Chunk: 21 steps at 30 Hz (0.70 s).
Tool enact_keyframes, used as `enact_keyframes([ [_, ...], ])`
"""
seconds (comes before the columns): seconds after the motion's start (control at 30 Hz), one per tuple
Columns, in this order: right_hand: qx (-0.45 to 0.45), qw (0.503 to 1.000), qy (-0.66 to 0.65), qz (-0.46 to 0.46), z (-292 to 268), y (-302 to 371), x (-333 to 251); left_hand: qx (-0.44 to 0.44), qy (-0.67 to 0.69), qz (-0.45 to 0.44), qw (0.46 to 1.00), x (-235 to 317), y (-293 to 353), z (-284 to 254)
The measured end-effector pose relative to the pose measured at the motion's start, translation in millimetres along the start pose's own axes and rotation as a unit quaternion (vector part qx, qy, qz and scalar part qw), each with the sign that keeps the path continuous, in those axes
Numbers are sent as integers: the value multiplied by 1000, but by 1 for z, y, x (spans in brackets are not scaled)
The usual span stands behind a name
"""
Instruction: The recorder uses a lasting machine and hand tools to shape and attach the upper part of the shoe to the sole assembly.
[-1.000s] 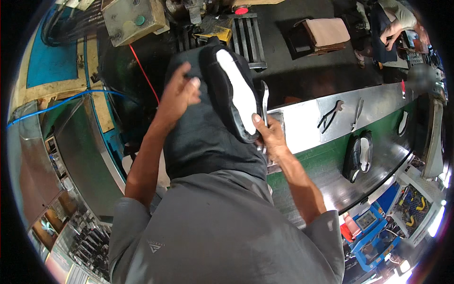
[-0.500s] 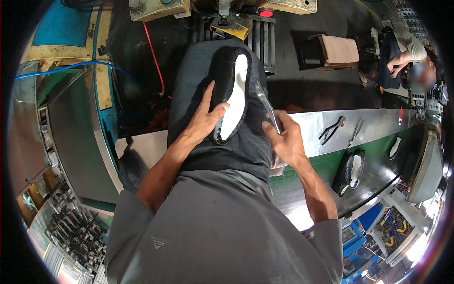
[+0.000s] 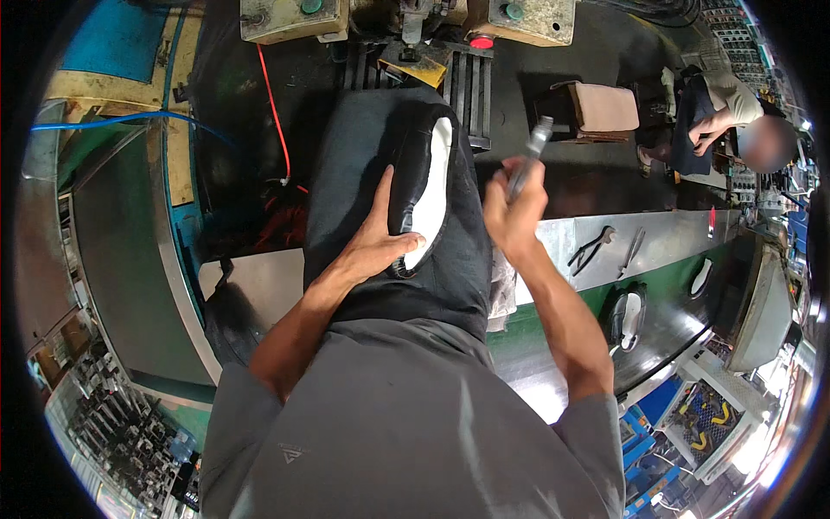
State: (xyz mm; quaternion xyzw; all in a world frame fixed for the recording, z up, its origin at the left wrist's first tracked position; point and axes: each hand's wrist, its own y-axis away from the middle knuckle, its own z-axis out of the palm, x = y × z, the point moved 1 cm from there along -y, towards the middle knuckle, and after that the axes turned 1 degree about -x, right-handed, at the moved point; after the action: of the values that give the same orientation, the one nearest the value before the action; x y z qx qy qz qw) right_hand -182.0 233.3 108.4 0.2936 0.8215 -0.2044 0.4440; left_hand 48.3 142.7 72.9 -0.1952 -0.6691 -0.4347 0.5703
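A black shoe [image 3: 430,195] lies white face up across the dark trousers [image 3: 333,190] of a seated worker, its narrow length running from about one o'clock to seven. At its seven-to-eight o'clock, the left hand [image 3: 367,246] steadies the lower end: the thumb rests on the white face, the index finger stretches along the black side with a broad gap between the two, and the other fingers are tucked out of sight, so their grip cannot be told. At three o'clock, apart from the shoe, the right hand [image 3: 517,208] is raised, fingers curled around a metal tool [image 3: 532,156] whose blurred head points toward one o'clock; its exact kind is unclear.

Toward four o'clock, dark-handled pliers [image 3: 592,249] and a slim metal tool [image 3: 635,251] lie side by side on a steel ledge [image 3: 553,238]. Beyond them, on a green surface [image 3: 571,311], sit more black-and-white shoes [image 3: 634,320] close together, with a single shoe piece [image 3: 702,277] farther out. A machine with a red button [image 3: 481,41] stands at twelve o'clock, a pink-topped stool [image 3: 605,108] at two, and another person [image 3: 731,99] sits between two and three. A blue hose [image 3: 130,117] curves in from between nine and ten.
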Motion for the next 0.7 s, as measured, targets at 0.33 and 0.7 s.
enact_keyframes([
  [0.33, -191, 958, 198, -83, 19, -16, 9, -7, 73, 13, 997, -9, 8, -5],
  [0.7, -332, 899, 287, -12, 6, 23, 40, 21, 31, 3, 999, -25, 2, -3],
])
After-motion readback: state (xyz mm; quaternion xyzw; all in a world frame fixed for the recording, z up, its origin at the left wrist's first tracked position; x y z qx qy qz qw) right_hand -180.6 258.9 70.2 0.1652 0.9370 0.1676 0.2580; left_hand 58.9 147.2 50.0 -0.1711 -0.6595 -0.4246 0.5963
